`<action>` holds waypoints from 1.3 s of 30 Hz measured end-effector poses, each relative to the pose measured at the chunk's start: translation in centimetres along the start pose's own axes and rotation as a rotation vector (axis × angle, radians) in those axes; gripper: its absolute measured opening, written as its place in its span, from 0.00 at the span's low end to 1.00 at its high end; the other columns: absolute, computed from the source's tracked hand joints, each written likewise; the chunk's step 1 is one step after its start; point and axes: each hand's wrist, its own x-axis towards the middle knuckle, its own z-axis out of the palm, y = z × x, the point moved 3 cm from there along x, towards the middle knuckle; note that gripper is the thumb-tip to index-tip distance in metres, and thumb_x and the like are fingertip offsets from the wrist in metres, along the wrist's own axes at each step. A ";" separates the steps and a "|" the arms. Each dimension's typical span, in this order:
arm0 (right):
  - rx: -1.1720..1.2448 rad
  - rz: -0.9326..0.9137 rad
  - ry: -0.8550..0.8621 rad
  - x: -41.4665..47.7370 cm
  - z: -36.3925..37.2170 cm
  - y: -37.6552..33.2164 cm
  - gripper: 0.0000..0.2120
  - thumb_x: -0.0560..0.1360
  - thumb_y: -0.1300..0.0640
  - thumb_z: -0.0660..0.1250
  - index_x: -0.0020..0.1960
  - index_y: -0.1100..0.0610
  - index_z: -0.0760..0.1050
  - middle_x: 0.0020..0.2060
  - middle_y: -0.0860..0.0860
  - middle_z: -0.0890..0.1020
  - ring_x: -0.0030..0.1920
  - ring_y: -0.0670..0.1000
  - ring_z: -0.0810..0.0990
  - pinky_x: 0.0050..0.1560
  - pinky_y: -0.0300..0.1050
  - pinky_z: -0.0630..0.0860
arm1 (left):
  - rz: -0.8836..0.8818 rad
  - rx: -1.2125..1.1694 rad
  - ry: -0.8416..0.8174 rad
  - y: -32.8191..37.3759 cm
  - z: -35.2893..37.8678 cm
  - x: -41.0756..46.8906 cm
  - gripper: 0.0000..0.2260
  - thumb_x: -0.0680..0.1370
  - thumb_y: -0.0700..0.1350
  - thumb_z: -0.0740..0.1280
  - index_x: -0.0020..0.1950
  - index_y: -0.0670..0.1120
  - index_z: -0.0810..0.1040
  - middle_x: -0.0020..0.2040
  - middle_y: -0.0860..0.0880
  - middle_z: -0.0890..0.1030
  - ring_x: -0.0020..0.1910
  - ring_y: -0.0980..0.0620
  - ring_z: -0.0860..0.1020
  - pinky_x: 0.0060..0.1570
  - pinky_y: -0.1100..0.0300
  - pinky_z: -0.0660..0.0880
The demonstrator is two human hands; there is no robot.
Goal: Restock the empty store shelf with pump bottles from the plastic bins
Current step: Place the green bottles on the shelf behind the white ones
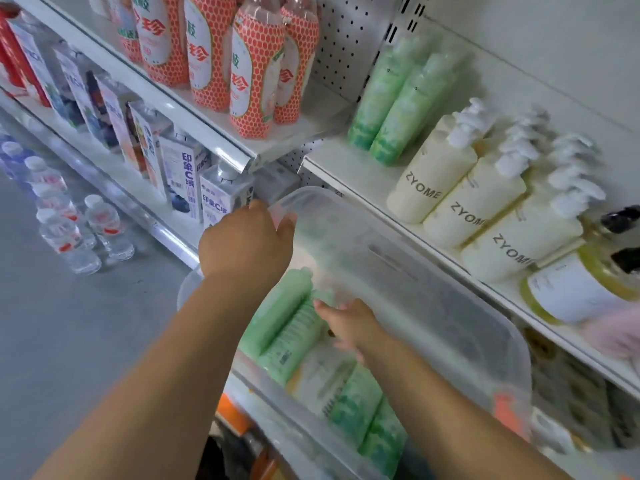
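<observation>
The left hand is being closed over the far left corner of the bin, with the fingers curled on the rim. The right hand is being held inside the bin, fingers spread toward a green bottle; the fingertips are blurred, so it cannot be told whether the bottle is being gripped or only touched.

The bin is clear plastic and is being held tilted in front of the shelf, with its far edge close to the shelf front. Several green bottles are lying on their sides in it: two beside the right hand, and more nearer to the person. A pale bottle is lying between them.

On the shelf, two green bottles are standing at the left, touching each other. Just to the right, cream pump bottles marked ZYOME are being kept in rows, each row one behind another. Further right, yellow bottles with black pumps are standing at the frame edge.

To the left, on a higher shelf, orange drink bottles are standing. Below them cartons are being displayed in a line. Water bottles are standing on the floor.
</observation>
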 end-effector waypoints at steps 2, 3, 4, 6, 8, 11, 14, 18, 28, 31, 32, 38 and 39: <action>0.321 0.176 -0.107 0.8 1.4 1.0 0.34 0.71 0.45 0.77 0.71 0.59 0.72 0.61 0.54 0.81 0.56 0.55 0.83 0.43 0.49 0.84 | 0.014 0.028 -0.003 0.3 0.1 0.2 0.23 0.82 0.61 0.53 0.56 0.43 0.73 0.51 0.43 0.80 0.47 0.40 0.77 0.41 0.54 0.65; 0.424 0.213 -0.134 1.0 1.7 1.1 0.30 0.72 0.48 0.77 0.69 0.59 0.73 0.58 0.56 0.83 0.53 0.55 0.84 0.38 0.48 0.83 | 0.021 0.044 -0.005 0.4 0.2 0.2 0.23 0.81 0.61 0.53 0.56 0.43 0.73 0.52 0.43 0.80 0.49 0.40 0.78 0.42 0.53 0.65; 0.494 0.232 -0.143 1.2 1.9 1.1 0.26 0.73 0.52 0.77 0.67 0.59 0.74 0.55 0.57 0.84 0.51 0.56 0.85 0.36 0.47 0.82 | 0.024 0.063 -0.009 0.5 0.3 0.3 0.23 0.81 0.62 0.52 0.56 0.43 0.73 0.53 0.43 0.79 0.50 0.40 0.78 0.42 0.53 0.65; 0.586 0.273 -0.160 1.2 2.2 1.2 0.23 0.73 0.55 0.78 0.64 0.58 0.75 0.52 0.57 0.84 0.49 0.55 0.84 0.37 0.46 0.81 | 0.026 0.095 -0.019 0.6 0.5 0.4 0.24 0.81 0.62 0.52 0.57 0.43 0.73 0.54 0.43 0.79 0.52 0.39 0.78 0.43 0.52 0.65; 0.621 0.323 -0.206 1.1 2.1 1.2 0.16 0.74 0.57 0.77 0.58 0.58 0.77 0.45 0.56 0.83 0.45 0.53 0.82 0.41 0.48 0.79 | 0.028 0.121 -0.017 0.7 0.6 0.5 0.24 0.82 0.62 0.52 0.58 0.43 0.73 0.53 0.43 0.79 0.51 0.39 0.78 0.42 0.52 0.65; 0.594 0.343 -0.275 0.8 2.8 1.2 0.09 0.76 0.60 0.75 0.52 0.59 0.76 0.44 0.56 0.82 0.45 0.54 0.81 0.49 0.54 0.78 | 0.035 0.152 -0.010 0.8 0.8 0.6 0.25 0.82 0.62 0.52 0.59 0.42 0.72 0.53 0.43 0.79 0.51 0.39 0.77 0.41 0.51 0.66; 0.659 0.326 -0.280 0.7 3.7 1.2 0.09 0.76 0.63 0.74 0.53 0.61 0.76 0.48 0.60 0.84 0.47 0.57 0.84 0.44 0.57 0.81 | 0.035 0.172 0.002 0.8 1.0 0.6 0.26 0.82 0.62 0.52 0.62 0.42 0.72 0.56 0.42 0.79 0.54 0.38 0.77 0.43 0.51 0.65; 0.634 0.322 -0.259 0.8 4.0 1.7 0.17 0.71 0.60 0.79 0.57 0.60 0.78 0.50 0.60 0.85 0.49 0.57 0.85 0.40 0.49 0.82 | 0.046 0.193 0.013 0.9 1.0 0.4 0.26 0.82 0.62 0.52 0.63 0.41 0.72 0.57 0.42 0.79 0.55 0.38 0.77 0.44 0.51 0.65; 0.679 0.244 -0.409 -0.2 3.8 1.0 0.18 0.73 0.53 0.75 0.61 0.56 0.79 0.54 0.59 0.85 0.53 0.58 0.85 0.49 0.52 0.83 | 0.061 0.208 0.015 1.1 0.9 0.3 0.27 0.81 0.63 0.51 0.64 0.42 0.72 0.57 0.42 0.79 0.55 0.38 0.77 0.43 0.50 0.66; 0.564 0.194 -0.350 -0.1 3.1 1.2 0.21 0.68 0.49 0.79 0.58 0.55 0.81 0.52 0.57 0.86 0.52 0.58 0.86 0.48 0.51 0.83 | 0.069 0.190 0.010 0.9 1.0 0.4 0.27 0.81 0.63 0.51 0.63 0.42 0.72 0.57 0.42 0.79 0.54 0.38 0.77 0.43 0.51 0.66; 0.532 0.173 -0.335 -0.2 2.7 1.1 0.23 0.66 0.47 0.80 0.58 0.54 0.81 0.51 0.56 0.87 0.51 0.57 0.87 0.47 0.50 0.83 | 0.069 0.183 0.008 0.8 0.9 0.4 0.27 0.82 0.63 0.50 0.63 0.42 0.72 0.57 0.42 0.79 0.54 0.38 0.77 0.42 0.51 0.66; 0.390 -0.129 -0.196 -3.1 -1.2 -1.7 0.21 0.71 0.44 0.78 0.57 0.56 0.82 0.49 0.53 0.88 0.47 0.51 0.88 0.50 0.51 0.85 | 0.070 0.143 0.025 0.6 0.9 0.5 0.25 0.83 0.60 0.48 0.59 0.42 0.73 0.54 0.43 0.79 0.51 0.38 0.78 0.42 0.52 0.65; 0.371 -0.185 -0.128 -3.7 -2.0 -2.6 0.21 0.69 0.44 0.79 0.56 0.54 0.81 0.49 0.51 0.87 0.47 0.49 0.88 0.47 0.51 0.85 | 0.069 0.139 0.024 0.5 0.9 0.6 0.26 0.83 0.60 0.47 0.59 0.42 0.73 0.54 0.42 0.79 0.51 0.38 0.78 0.41 0.52 0.66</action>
